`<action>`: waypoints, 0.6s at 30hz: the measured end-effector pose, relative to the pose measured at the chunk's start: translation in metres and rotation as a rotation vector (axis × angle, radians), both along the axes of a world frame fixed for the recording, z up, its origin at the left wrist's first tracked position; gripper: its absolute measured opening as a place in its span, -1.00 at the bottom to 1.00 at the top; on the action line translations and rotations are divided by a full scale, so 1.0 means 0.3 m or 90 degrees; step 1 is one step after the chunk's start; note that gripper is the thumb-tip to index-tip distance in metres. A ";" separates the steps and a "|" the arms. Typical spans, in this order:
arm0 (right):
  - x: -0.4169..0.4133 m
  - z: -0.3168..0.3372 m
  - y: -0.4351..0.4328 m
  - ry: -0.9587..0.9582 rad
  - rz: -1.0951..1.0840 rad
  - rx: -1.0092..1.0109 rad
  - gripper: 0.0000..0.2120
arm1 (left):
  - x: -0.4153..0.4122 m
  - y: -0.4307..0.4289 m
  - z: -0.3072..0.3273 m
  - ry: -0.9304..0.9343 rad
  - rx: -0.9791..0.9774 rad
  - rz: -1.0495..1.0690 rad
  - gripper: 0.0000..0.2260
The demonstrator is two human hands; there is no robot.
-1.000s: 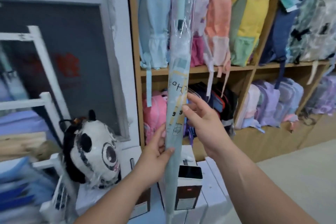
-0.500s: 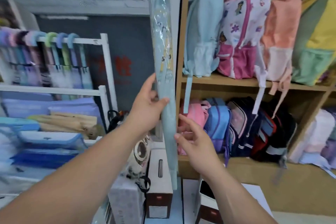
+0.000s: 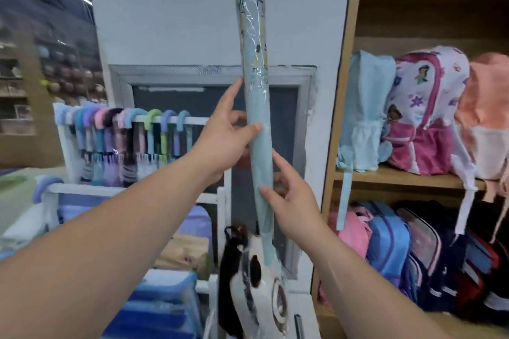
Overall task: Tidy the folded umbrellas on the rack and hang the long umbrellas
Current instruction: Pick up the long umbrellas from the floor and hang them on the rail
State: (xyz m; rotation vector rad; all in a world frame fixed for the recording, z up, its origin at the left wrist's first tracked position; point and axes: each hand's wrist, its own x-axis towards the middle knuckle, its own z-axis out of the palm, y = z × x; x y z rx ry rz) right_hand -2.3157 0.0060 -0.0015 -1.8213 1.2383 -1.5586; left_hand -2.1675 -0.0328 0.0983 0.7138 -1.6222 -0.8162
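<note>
A second ago the person faced the wooden shelving of backpacks. Now the view has swung to the white tube-frame rack, and the long pale-blue umbrella in its clear crinkled plastic sleeve stands upright just right of the rack's top rail, its handle out of sight above. The hands have swapped heights. The left hand now grips higher, with its thumb across the smooth fabric, its fingers behind and its forefinger laid up the side. The right hand pinches the shaft lower down between thumb and fingers. This looks like the carry to the rack, with the hanging not yet done. On the rail to the left of the held umbrella hangs a close row of pastel crook-handled umbrellas, their glossy hooks over the tube, with bare rail at its right end. Soft folded goods lie on the lower tiers.
</note>
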 end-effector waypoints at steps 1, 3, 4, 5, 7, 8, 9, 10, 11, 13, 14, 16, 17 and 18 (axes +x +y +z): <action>0.049 0.022 -0.028 -0.004 0.004 -0.009 -0.34 | 0.054 -0.026 0.005 -0.010 -0.002 -0.011 -0.24; 0.145 0.066 -0.083 -0.006 0.008 -0.031 -0.35 | 0.160 -0.081 0.005 -0.039 -0.008 -0.039 -0.22; 0.188 0.086 -0.111 -0.010 0.010 -0.040 -0.35 | 0.210 -0.108 0.004 -0.060 -0.014 -0.049 -0.22; 0.229 0.104 -0.140 -0.012 0.011 -0.044 -0.35 | 0.260 -0.137 0.005 -0.078 -0.018 -0.059 -0.22; 0.304 0.134 -0.199 -0.008 0.018 -0.043 -0.35 | 0.344 -0.192 0.012 -0.078 -0.021 -0.093 -0.22; 0.336 0.147 -0.228 0.001 0.015 -0.043 -0.35 | 0.378 -0.218 0.019 -0.069 -0.022 -0.108 -0.22; 0.363 0.159 -0.252 0.010 0.010 -0.044 -0.35 | 0.405 -0.241 0.028 -0.063 -0.023 -0.113 -0.22; 0.386 0.174 -0.274 0.019 0.008 -0.045 -0.36 | 0.425 -0.263 0.038 -0.059 -0.027 -0.111 -0.22; 0.404 0.190 -0.294 0.027 0.008 -0.041 -0.36 | 0.442 -0.286 0.048 -0.057 -0.031 -0.104 -0.22; 0.423 0.222 -0.335 0.048 0.007 -0.023 -0.35 | 0.463 -0.332 0.069 -0.052 -0.046 -0.093 -0.22; 0.428 0.238 -0.356 0.064 0.007 -0.014 -0.35 | 0.470 -0.353 0.082 -0.049 -0.054 -0.086 -0.22; 0.432 0.270 -0.398 0.098 0.007 0.001 -0.33 | 0.476 -0.394 0.110 -0.043 -0.064 -0.064 -0.22; 0.433 0.287 -0.420 0.117 0.002 0.006 -0.32 | 0.475 -0.415 0.125 -0.039 -0.064 -0.056 -0.22; 0.430 0.302 -0.442 0.135 -0.005 0.006 -0.30 | 0.472 -0.433 0.140 -0.034 -0.062 -0.054 -0.22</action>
